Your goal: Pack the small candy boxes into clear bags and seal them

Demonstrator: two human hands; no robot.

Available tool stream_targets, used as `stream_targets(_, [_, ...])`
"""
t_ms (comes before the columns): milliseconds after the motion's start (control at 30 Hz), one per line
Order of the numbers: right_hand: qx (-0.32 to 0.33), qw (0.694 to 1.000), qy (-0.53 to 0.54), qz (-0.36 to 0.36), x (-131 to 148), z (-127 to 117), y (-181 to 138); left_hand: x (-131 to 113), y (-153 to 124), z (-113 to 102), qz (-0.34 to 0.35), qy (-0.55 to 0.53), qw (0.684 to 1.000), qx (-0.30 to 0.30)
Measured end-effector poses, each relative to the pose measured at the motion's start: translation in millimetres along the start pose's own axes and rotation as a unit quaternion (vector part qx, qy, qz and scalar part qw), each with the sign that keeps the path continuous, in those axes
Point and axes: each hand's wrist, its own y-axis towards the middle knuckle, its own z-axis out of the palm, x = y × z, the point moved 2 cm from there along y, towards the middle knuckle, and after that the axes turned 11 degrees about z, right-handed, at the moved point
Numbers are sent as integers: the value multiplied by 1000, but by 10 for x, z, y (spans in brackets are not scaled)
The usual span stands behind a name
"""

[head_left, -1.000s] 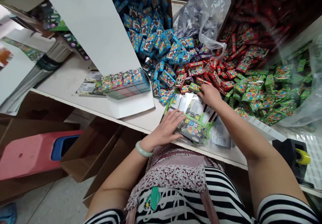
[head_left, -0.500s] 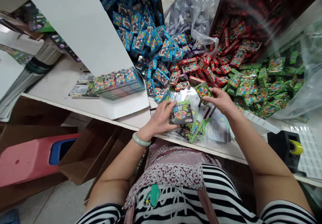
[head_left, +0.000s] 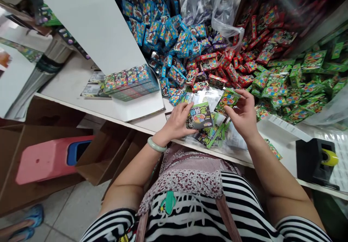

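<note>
My left hand (head_left: 178, 120) pinches a dark printed clear bag (head_left: 199, 115) by its left edge, just above the table's front edge. My right hand (head_left: 243, 113) grips a small green box (head_left: 227, 98) beside that bag, its fingers curled round the box. Under both hands lies a loose stack of the same printed bags (head_left: 212, 135). Behind the hands spread heaps of small boxes: blue ones (head_left: 163, 31), red ones (head_left: 231, 68) and green ones (head_left: 293, 86).
A filled clear pack of boxes (head_left: 132, 82) rests on a white card (head_left: 136, 109) at the left. A black tape dispenser (head_left: 317, 162) stands at the right. Crumpled plastic bags (head_left: 217, 6) lie behind. Cardboard boxes (head_left: 108, 151) and a pink stool (head_left: 47, 158) stand under the white table (head_left: 70, 86).
My right hand picked a green box from the heap and brought it towards the bag. My left hand lifted one printed bag off the stack.
</note>
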Motion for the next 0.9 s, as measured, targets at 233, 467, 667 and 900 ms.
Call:
stream_targets(233, [68, 996, -48, 40, -59, 2, -94, 2, -27, 5, 11, 26, 999, -17])
stream_targets(467, [117, 989, -41, 77, -32, 77, -75, -34, -22, 4, 34, 40, 998, -20])
stream_targets(667, [148, 984, -53, 82, 2, 112, -51, -62, -49, 3, 18, 26, 999, -36])
stream_targets(900, [187, 976, -86, 77, 41, 103, -25, -45, -90, 10, 26, 31, 998, -40])
